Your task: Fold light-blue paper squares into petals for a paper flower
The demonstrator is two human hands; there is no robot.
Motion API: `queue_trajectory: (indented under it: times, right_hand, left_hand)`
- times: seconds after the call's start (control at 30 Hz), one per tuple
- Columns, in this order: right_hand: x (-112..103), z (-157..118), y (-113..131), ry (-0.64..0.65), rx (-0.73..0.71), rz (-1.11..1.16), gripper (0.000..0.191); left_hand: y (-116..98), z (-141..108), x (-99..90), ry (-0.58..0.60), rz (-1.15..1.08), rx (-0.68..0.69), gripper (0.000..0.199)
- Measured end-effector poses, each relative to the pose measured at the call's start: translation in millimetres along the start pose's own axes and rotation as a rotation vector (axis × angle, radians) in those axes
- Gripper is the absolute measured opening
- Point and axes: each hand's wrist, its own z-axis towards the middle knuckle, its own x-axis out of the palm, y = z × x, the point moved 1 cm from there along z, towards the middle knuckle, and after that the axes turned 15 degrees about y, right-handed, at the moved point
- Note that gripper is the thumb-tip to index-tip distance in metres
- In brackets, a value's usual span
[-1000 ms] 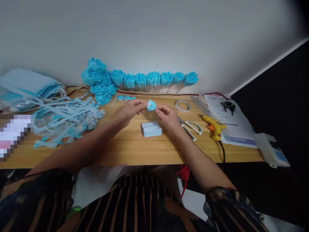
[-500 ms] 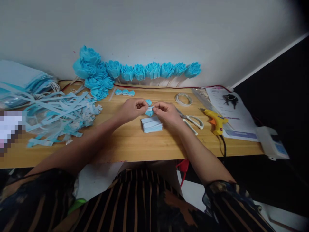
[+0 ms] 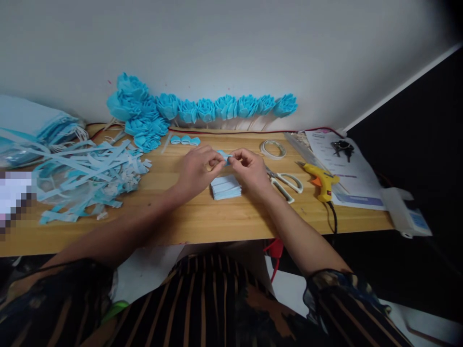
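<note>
Between my two hands is a small blue fabric piece [image 3: 225, 155], partly covered by the fingers. My left hand [image 3: 198, 168] pinches its left side with thumb and fingertips. On the right side, my right hand [image 3: 250, 167] closes thumb and forefinger on the same piece. Just below the fingers lies a stack of pale blue fabric rectangles [image 3: 226, 188]. Three folded blue petals [image 3: 185, 140] sit in a row beyond my left hand. Scissors [image 3: 289, 183] with white handles lie beside my right hand.
Blue fabric flowers [image 3: 226, 107] on sticks lean along the wall. Cut fabric strips [image 3: 97, 164] are heaped at left, near stacked masks [image 3: 43, 120]. To the right are a tape roll [image 3: 272, 149], a yellow glue gun [image 3: 322, 180], papers [image 3: 356, 178] and keys [image 3: 343, 148].
My left hand has turned, its fingers now reaching lower across the fabric piece. The piece's pale band and rounded lower part no longer show. The camera view has shifted slightly.
</note>
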Motion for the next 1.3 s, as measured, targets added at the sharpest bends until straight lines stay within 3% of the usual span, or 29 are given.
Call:
queue_trajectory:
  times: [0.3,0.8,1.3]
  right_hand:
    - [6.4,-1.9,-4.8,-0.031,-0.067,-0.015,0.013]
    - [5.3,-2.9,-4.3,-0.035,-0.283,-0.349,0.012]
    - [5.2,-3.0,-3.5,0.004,-0.188,-0.32,0.011]
  left_hand:
    - [5.1,0.8,4.8,-0.046,0.044,-0.052,0.009]
    - [6.6,1.4,6.7,-0.001,0.072,-0.096,0.008]
    - [9.0,1.8,9.0,-0.013,-0.051,-0.084,0.013]
